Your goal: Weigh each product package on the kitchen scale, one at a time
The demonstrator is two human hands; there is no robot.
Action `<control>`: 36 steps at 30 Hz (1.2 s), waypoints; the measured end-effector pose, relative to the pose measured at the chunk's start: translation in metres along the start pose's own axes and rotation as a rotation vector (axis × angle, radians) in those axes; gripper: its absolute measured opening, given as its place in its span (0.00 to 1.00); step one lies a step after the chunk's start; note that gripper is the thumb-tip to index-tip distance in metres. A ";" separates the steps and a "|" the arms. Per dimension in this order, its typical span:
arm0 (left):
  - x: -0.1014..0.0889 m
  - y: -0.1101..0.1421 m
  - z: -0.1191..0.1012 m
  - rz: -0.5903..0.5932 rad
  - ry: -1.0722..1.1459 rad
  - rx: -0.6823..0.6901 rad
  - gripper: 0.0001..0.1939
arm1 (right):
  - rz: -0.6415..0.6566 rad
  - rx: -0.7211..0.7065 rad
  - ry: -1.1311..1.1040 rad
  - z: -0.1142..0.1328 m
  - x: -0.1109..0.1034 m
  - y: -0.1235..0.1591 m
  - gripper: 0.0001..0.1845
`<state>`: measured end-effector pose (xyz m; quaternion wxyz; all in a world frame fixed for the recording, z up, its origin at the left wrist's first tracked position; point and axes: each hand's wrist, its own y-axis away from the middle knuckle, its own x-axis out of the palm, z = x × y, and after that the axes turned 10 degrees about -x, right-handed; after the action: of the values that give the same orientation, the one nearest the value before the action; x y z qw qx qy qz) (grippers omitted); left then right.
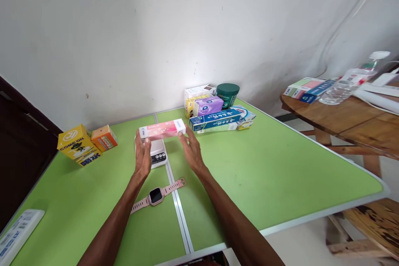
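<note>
Between my two hands is a long pink and white carton (162, 129), gripped by its ends just above a small white kitchen scale (159, 149). My left hand (143, 153) presses the carton's left end, thumb toward me. At the right end, my right hand (190, 147) has its fingertips against the carton. The scale's dark button panel shows below the carton, and its left part is hidden by my left hand. Nearer to me, a smartwatch with a pink strap (156, 196) lies stretched out across the table seam.
Yellow (79, 145) and orange (104, 138) boxes stand left. Back right, a blue toothpaste box (215, 119), a purple pack (208, 105) and a green-lidded tub (227, 93) cluster together. A white device (21, 232) lies front left. A wooden table (352, 120) holds a bottle (349, 83).
</note>
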<state>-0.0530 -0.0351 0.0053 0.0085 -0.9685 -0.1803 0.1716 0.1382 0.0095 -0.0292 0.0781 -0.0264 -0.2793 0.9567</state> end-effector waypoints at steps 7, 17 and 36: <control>0.107 -0.005 -0.051 0.281 0.071 0.081 0.55 | -0.226 -0.036 0.338 -0.003 -0.116 -0.037 0.44; 0.208 -0.037 -0.059 0.378 -0.075 0.119 0.52 | -0.285 0.025 0.520 -0.056 -0.188 -0.095 0.47; 0.120 0.005 -0.037 0.375 0.004 0.163 0.50 | -0.100 -0.288 0.620 -0.023 -0.100 -0.020 0.42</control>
<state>0.0664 0.0043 -0.0001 0.0549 -0.9815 0.0175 0.1823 0.2419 0.0221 -0.0373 0.2014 -0.3129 -0.3755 0.8488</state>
